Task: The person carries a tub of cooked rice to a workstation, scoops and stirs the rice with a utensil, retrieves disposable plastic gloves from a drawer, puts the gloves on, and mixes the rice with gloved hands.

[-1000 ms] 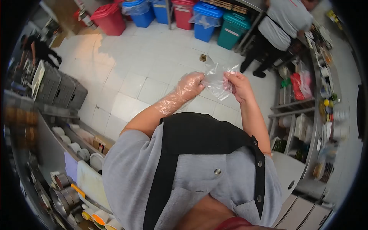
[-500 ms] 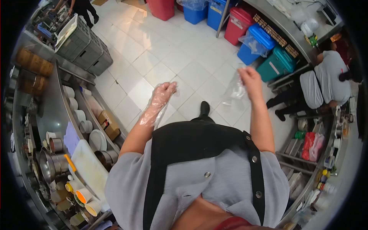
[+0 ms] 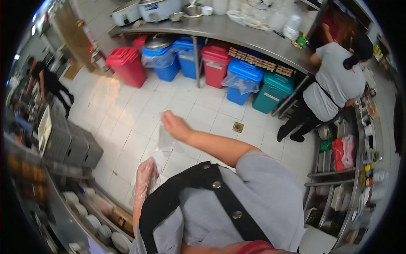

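Note:
My left hand (image 3: 146,171), low in front of my body, wears a clear plastic glove that reaches over the wrist. Its fingers look curled together, with nothing visible in them. Bare and raised further forward, my right hand (image 3: 176,128) pinches a second clear plastic glove (image 3: 165,140). That glove hangs limp below the fingers, above the floor and just above my left hand. The two hands are apart, though the thin plastic is blurred at its lower end.
Red, blue and green lidded bins (image 3: 274,91) line the floor under a steel counter (image 3: 237,36). A co-worker in grey (image 3: 338,76) stands at the right; a person in black (image 3: 48,82) is far left. Stacked grey crates (image 3: 78,142) and shelves with bowls (image 3: 91,222) are left.
My view has turned up and toward the counter. My right hand has swung left across my body with the loose glove, close to my gloved left hand.

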`<state>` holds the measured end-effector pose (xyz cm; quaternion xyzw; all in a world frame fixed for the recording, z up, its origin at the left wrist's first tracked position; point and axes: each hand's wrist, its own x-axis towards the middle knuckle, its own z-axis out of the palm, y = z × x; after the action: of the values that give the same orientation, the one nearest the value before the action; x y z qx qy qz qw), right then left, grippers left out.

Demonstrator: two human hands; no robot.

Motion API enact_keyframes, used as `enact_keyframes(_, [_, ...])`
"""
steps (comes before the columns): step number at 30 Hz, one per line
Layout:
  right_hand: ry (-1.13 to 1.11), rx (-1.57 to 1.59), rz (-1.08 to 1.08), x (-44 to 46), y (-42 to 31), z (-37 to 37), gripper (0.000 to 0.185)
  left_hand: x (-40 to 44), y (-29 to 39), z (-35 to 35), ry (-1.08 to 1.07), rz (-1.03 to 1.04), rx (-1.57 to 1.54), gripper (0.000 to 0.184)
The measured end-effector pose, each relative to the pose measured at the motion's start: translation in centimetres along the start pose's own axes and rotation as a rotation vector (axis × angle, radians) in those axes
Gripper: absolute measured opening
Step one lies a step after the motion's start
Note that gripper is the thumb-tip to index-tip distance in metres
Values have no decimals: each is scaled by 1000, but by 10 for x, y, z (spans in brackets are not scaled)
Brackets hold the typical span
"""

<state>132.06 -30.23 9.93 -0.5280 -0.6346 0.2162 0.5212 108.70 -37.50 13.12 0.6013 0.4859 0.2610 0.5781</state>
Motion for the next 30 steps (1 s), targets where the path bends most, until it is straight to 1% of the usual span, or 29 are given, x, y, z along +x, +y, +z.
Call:
enact_keyframes(1, [-13, 93, 69, 13, 8, 15, 16, 4, 9, -2, -8, 17, 77, 42])
enact_keyframes(2, [-28, 189, 135, 23, 14, 29, 14, 7, 17, -1, -38, 24, 84, 42])
enact_keyframes(3, [-41, 287, 194, 32, 9, 35, 13, 8, 23, 2, -123, -60, -42, 44])
enact_keyframes(4, [-55, 386, 249, 40, 3, 42, 11, 13, 24, 3, -204, -146, -166, 52])
enact_keyframes(5, [-44, 453, 269, 47, 4, 57, 11, 24, 14, 1, -226, -140, -160, 52])
enact_keyframes(6, [-34, 521, 285, 53, 6, 70, 12, 40, -2, 1, -306, -119, -290, 63])
enact_keyframes(7, [-13, 511, 281, 57, 5, 78, 12, 57, -10, -2, -385, -100, -419, 80])
enact_keyframes(8, [-59, 554, 310, 61, 0, 85, 14, 74, -10, -5, -406, -94, -412, 80])
enact_keyframes(9, [-104, 598, 343, 66, -2, 90, 16, 89, -10, -10, -370, -108, -553, 91])
enact_keyframes(10, [-84, 591, 348, 71, 4, 97, 16, 100, -10, -15, -331, -129, -694, 103])
enact_keyframes(11, [-78, 521, 306, 73, 9, 105, 16, 109, -3, -19, -253, -109, -820, 92])
enact_keyframes(12, [-72, 454, 263, 75, 13, 113, 16, 121, -5, -27, -267, -119, -814, 92])
enact_keyframes(13, [-53, 454, 269, 77, 20, 123, 16, 136, -7, -39, -157, -184, -979, 83])
enact_keyframes(14, [50, 434, 136, 83, 26, 130, 19, 150, -5, -51, -47, -246, -1135, 73])
enact_keyframes(15, [151, 406, 0, 91, 32, 138, 22, 161, -2, -63, -69, -249, -1123, 73])
enact_keyframes(16, [171, 396, -2, 99, 32, 138, 22, 169, 5, -74, -51, -197, -1037, 62])
enact_keyframes(17, [69, 466, 207, 105, 31, 133, 25, 178, 11, -85, -32, -145, -953, 51])
enact_keyframes(18, [-38, 534, 414, 113, 29, 130, 28, 189, 10, -97, -49, -144, -951, 51])
enact_keyframes(19, [-28, 527, 412, 122, 25, 129, 28, 201, 7, -111, -16, -164, -947, 46])
enact_keyframes(20, [-1, 611, 487, 130, 20, 130, 27, 211, 5, -122, 20, -184, -945, 40])
enact_keyframes(21, [25, 697, 563, 138, 18, 134, 27, 220, 1, -133, 12, -184, -947, 40])
enact_keyframes(22, [30, 693, 564, 146, 23, 143, 27, 229, -2, -143, 1, -157, -923, 38])
enact_keyframes(24, [-42, 818, 658, 159, 35, 159, 23, 245, -8, -160, -15, -137, -903, 37])
enact_keyframes(26, [-40, 818, 677, 167, 30, 166, 20, 260, -19, -172, -19, -56, -831, 33])
enact_keyframes(27, [-43, 821, 693, 171, 28, 169, 18, 268, -23, -178, -19, -63, -837, 33])
enact_keyframes(28, [-46, 818, 703, 175, 30, 173, 18, 274, -27, -184, 46, -114, -822, 31])
enact_keyframes(29, [-44, 763, 681, 180, 32, 176, 18, 278, -29, -189, 114, -164, -805, 30])
enact_keyframes(30, [-45, 709, 656, 185, 34, 179, 19, 282, -30, -193, 121, -169, -810, 30])
